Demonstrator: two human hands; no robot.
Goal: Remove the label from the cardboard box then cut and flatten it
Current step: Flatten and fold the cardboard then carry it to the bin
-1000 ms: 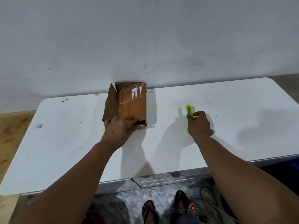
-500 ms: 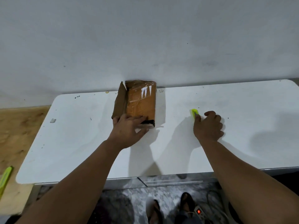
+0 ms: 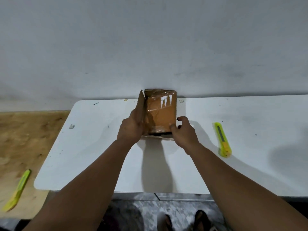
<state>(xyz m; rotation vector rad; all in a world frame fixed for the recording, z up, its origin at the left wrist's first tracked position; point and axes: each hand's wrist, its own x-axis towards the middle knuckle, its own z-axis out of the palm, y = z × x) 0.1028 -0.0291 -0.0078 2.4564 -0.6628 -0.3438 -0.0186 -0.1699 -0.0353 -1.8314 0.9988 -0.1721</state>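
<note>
A small brown cardboard box point(image 3: 160, 110) wrapped in shiny clear tape stands on the white table point(image 3: 233, 164) close to the wall, with one flap open on its left side. My left hand point(image 3: 131, 126) grips the box's left side at the flap. My right hand point(image 3: 184, 133) pinches the box's lower right corner, thumb on the front face and fingers curled round the edge. A yellow-green utility knife point(image 3: 222, 140) lies on the table to the right of my right hand, apart from it. No label can be made out on the box.
A second yellow-green knife point(image 3: 17, 190) lies on the wooden surface point(image 3: 25, 139) left of the table. The grey wall point(image 3: 150, 47) rises right behind the box. Below the table's front edge are my sandalled feet point(image 3: 183, 220) on a marbled floor.
My right hand let go of the utility knife, left it on the table and moved left to the box's lower right corner. My left hand shifted from the box's front to its left side.
</note>
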